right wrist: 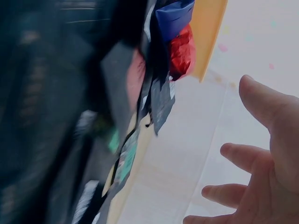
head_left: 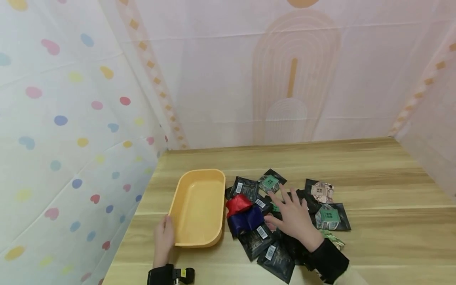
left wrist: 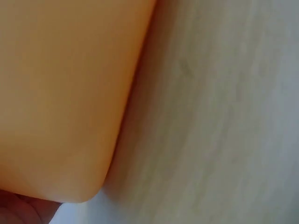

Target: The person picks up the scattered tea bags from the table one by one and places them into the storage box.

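A yellow plastic tray point(head_left: 198, 206) stands on the table, left of a heap of packets. My left hand point(head_left: 164, 237) grips its near left side, thumb at the rim; in the left wrist view the fingertips point(left wrist: 28, 210) show at the tray's corner. Over the heap of black sachets point(head_left: 276, 257) hovers my right hand point(head_left: 293, 217), fingers spread and nothing held. The right wrist view shows that hand's fingers apart from the sachets. Beside the tray lie a red foil packet point(head_left: 238, 204) and a dark blue one point(head_left: 246, 220). My right hand and wrist hide part of the heap.
Two sachets with printed labels, one green-labelled point(head_left: 331, 217) and one beige point(head_left: 322, 191), lie at the heap's right. A light green wrapper point(head_left: 333, 238) pokes out beside the right wrist. Patterned cloth point(head_left: 221, 87) hangs behind the wood-grain table point(head_left: 384, 190) and along both sides.
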Demonstrator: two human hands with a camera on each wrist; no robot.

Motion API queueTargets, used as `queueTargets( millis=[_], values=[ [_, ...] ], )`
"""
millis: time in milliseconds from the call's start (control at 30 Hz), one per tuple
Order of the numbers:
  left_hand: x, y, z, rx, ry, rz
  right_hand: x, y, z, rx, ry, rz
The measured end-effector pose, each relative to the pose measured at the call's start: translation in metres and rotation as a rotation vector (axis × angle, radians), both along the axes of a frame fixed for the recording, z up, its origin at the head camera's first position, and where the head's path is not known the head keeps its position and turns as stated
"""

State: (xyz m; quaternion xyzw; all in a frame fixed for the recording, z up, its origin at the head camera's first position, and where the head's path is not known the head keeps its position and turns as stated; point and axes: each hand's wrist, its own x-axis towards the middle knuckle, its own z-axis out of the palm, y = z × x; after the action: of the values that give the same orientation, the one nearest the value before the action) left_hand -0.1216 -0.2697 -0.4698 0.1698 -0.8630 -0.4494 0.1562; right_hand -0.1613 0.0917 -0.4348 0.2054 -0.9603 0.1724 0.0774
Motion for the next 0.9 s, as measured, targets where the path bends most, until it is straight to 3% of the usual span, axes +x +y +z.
queueTargets(
  millis=[133, 300, 500, 700, 800, 900],
  values=[
    [0.008, 0.001, -0.003, 0.022, 0.032, 0.043, -0.007, -0.017, 0.004, 0.005, -0.038, 0.058],
    [0.011, 0.005, -0.002, 0.029, 0.052, 0.023, -0.022, -0.043, 0.005, 0.024, -0.081, 0.15],
    [0.012, 0.016, -0.004, 0.022, 0.056, 0.023, -0.036, -0.075, -0.007, 0.212, -0.136, 0.246],
    [0.017, 0.021, -0.005, 0.076, 0.017, 0.007, -0.036, -0.092, -0.02, 0.312, -0.086, 0.316],
    [0.02, 0.023, -0.006, 0.098, 0.003, 0.008, -0.034, -0.094, -0.02, 0.286, -0.091, 0.306],
    [0.022, 0.024, -0.006, 0.108, 0.006, 0.013, -0.034, -0.09, -0.014, 0.179, -0.101, 0.237]
  ],
)
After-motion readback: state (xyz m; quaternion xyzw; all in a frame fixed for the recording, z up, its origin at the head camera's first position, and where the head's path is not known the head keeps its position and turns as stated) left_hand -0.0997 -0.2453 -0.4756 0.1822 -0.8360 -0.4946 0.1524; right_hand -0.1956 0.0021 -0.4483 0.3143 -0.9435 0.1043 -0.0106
